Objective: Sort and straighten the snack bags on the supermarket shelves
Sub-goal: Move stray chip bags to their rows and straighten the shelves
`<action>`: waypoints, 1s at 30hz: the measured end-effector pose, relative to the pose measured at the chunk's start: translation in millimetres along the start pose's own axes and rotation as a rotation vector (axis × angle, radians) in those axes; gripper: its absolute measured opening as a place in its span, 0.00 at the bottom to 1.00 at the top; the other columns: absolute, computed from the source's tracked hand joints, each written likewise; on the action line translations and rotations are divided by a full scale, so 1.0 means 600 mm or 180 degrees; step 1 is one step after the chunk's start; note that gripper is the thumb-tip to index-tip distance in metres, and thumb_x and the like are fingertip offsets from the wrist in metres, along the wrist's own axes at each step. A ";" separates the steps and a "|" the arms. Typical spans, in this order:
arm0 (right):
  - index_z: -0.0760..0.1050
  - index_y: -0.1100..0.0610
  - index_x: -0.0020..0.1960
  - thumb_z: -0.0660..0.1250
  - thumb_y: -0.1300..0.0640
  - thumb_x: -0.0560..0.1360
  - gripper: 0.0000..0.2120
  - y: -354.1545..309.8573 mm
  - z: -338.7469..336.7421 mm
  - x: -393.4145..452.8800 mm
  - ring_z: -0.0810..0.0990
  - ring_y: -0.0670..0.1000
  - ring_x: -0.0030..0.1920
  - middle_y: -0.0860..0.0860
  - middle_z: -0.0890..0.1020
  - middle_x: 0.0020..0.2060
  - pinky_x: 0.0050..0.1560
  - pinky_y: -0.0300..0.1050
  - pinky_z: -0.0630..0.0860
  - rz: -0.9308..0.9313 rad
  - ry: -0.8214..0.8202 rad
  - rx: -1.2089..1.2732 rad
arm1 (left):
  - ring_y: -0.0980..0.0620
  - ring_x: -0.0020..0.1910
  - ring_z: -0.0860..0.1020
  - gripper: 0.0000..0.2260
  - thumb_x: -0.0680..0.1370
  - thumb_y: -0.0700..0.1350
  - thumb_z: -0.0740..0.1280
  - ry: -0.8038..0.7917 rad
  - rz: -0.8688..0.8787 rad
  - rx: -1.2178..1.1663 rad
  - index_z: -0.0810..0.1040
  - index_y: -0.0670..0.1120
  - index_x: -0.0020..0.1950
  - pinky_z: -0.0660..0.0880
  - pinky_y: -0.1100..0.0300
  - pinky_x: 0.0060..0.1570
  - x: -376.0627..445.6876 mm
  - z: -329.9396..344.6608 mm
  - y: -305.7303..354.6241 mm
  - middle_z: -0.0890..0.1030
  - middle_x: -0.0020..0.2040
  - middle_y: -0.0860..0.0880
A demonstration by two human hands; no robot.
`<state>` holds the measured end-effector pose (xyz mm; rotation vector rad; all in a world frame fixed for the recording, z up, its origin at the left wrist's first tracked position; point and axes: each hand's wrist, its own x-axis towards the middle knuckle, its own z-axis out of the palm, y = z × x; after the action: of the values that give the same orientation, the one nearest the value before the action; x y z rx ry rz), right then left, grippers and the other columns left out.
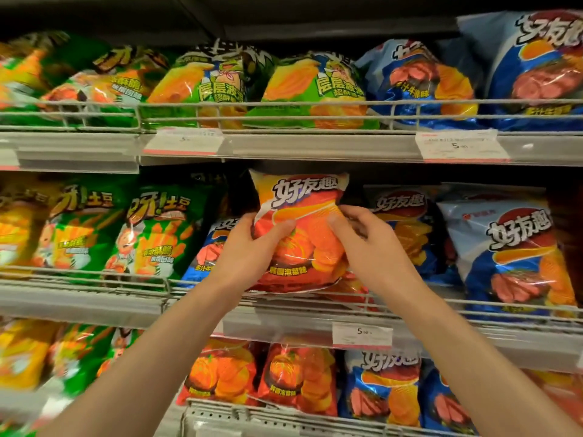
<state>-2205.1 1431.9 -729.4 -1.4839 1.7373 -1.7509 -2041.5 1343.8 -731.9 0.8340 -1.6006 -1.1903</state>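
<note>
Both hands hold the red snack bag [299, 234] upright at the middle shelf's front rail [410, 302]: left hand [252, 247] grips its 9 o'clock edge, right hand [362, 238] its 3 o'clock edge. Squeezing could crush the chips; a snag on the rail could tip it onto the blue bag [208, 247] at 9 o'clock.

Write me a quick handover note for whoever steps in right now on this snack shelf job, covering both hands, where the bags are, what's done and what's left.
Left hand: grips the left edge of the red-orange chip bag.
Right hand: pinches that bag's right edge.
The bag is upright at the middle shelf, its bottom at the wire rail, between a blue bag on its left and more blue bags on its right.
Matching red-orange bags sit on the shelf below.
Done: the bag is in hand, not yet set down.
Left: probably move it down to the matching bags, then straighten the leaning bags on the top shelf.
</note>
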 end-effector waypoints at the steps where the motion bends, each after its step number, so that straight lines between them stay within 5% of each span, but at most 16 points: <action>1: 0.73 0.47 0.71 0.62 0.43 0.83 0.19 -0.004 0.007 0.002 0.81 0.39 0.53 0.43 0.82 0.58 0.46 0.31 0.75 0.0007 -0.0035 -0.0004 | 0.54 0.50 0.85 0.20 0.76 0.57 0.73 0.0044 0.0013 0.0005 0.74 0.55 0.66 0.82 0.56 0.51 -0.004 -0.014 0.000 0.84 0.55 0.54; 3: 0.74 0.49 0.71 0.58 0.45 0.85 0.18 -0.003 0.016 0.009 0.78 0.43 0.58 0.44 0.80 0.59 0.53 0.33 0.72 -0.0189 0.0087 -0.0554 | 0.53 0.50 0.85 0.18 0.77 0.57 0.73 0.0144 0.0053 0.0116 0.74 0.56 0.64 0.82 0.54 0.52 -0.010 -0.043 -0.003 0.83 0.54 0.55; 5: 0.75 0.52 0.71 0.57 0.48 0.85 0.18 0.017 0.020 0.021 0.75 0.52 0.67 0.51 0.79 0.65 0.66 0.45 0.71 -0.0608 0.0162 -0.1622 | 0.54 0.49 0.84 0.15 0.78 0.57 0.72 0.0201 0.0034 0.0182 0.73 0.57 0.62 0.81 0.56 0.49 -0.014 -0.072 -0.007 0.83 0.53 0.55; 8: 0.70 0.48 0.76 0.59 0.44 0.84 0.22 0.056 0.027 0.033 0.62 0.59 0.78 0.54 0.66 0.78 0.77 0.59 0.61 -0.0502 -0.0473 -0.2863 | 0.54 0.48 0.84 0.12 0.78 0.57 0.71 0.0306 0.0050 0.0237 0.75 0.57 0.59 0.81 0.57 0.47 -0.019 -0.108 -0.008 0.83 0.53 0.54; 14: 0.66 0.42 0.78 0.65 0.47 0.81 0.26 0.066 -0.005 0.049 0.55 0.57 0.82 0.49 0.58 0.82 0.79 0.63 0.55 -0.0249 -0.0860 -0.3100 | 0.51 0.48 0.85 0.08 0.79 0.57 0.71 0.0506 0.0042 0.0403 0.75 0.60 0.55 0.82 0.53 0.51 -0.018 -0.155 -0.010 0.84 0.53 0.53; 16: 0.68 0.43 0.77 0.65 0.48 0.81 0.25 0.060 -0.001 0.046 0.55 0.58 0.81 0.50 0.60 0.82 0.79 0.63 0.56 -0.0226 -0.0782 -0.3226 | 0.54 0.43 0.86 0.12 0.79 0.56 0.71 0.0598 0.0044 0.0427 0.76 0.58 0.61 0.82 0.58 0.44 -0.019 -0.166 -0.012 0.85 0.52 0.53; 18: 0.73 0.47 0.74 0.66 0.49 0.80 0.22 0.049 0.016 0.038 0.61 0.59 0.79 0.53 0.66 0.78 0.77 0.61 0.61 -0.0395 -0.0436 -0.3084 | 0.57 0.38 0.86 0.13 0.79 0.55 0.71 0.0657 0.0062 0.0408 0.76 0.55 0.62 0.78 0.64 0.36 -0.020 -0.175 -0.013 0.85 0.50 0.53; 20: 0.78 0.51 0.67 0.66 0.50 0.80 0.16 0.031 0.044 0.030 0.73 0.57 0.69 0.54 0.77 0.67 0.69 0.55 0.71 -0.0711 0.0018 -0.2690 | 0.57 0.40 0.85 0.09 0.79 0.54 0.71 0.0705 0.0072 0.0419 0.77 0.56 0.58 0.78 0.61 0.39 -0.020 -0.186 -0.016 0.85 0.49 0.53; 23: 0.81 0.53 0.59 0.65 0.51 0.82 0.10 0.004 0.097 0.027 0.82 0.52 0.54 0.50 0.85 0.52 0.58 0.50 0.79 -0.0474 -0.0307 -0.2202 | 0.57 0.39 0.86 0.04 0.79 0.53 0.71 0.0733 0.0092 0.0427 0.78 0.56 0.52 0.80 0.57 0.45 -0.020 -0.202 -0.018 0.86 0.47 0.54; 26: 0.81 0.58 0.56 0.63 0.49 0.83 0.14 0.003 0.148 0.037 0.82 0.58 0.52 0.56 0.85 0.49 0.53 0.50 0.79 0.0025 -0.0755 -0.2044 | 0.58 0.40 0.86 0.07 0.80 0.53 0.70 0.0746 0.0133 0.0385 0.78 0.56 0.57 0.80 0.59 0.44 -0.024 -0.213 -0.021 0.86 0.50 0.54; 30: 0.72 0.58 0.37 0.62 0.44 0.83 0.22 0.010 0.179 0.054 0.77 0.58 0.40 0.53 0.76 0.33 0.40 0.46 0.68 0.0436 -0.0776 -0.1859 | 0.54 0.47 0.86 0.15 0.80 0.55 0.69 0.0737 0.0160 0.0434 0.76 0.55 0.66 0.82 0.53 0.51 -0.026 -0.221 -0.029 0.85 0.54 0.53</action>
<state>-2139.1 1342.3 -745.1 -1.6477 2.2567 -0.9812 -1911.2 1311.1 -741.8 0.9761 -1.5144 -0.9210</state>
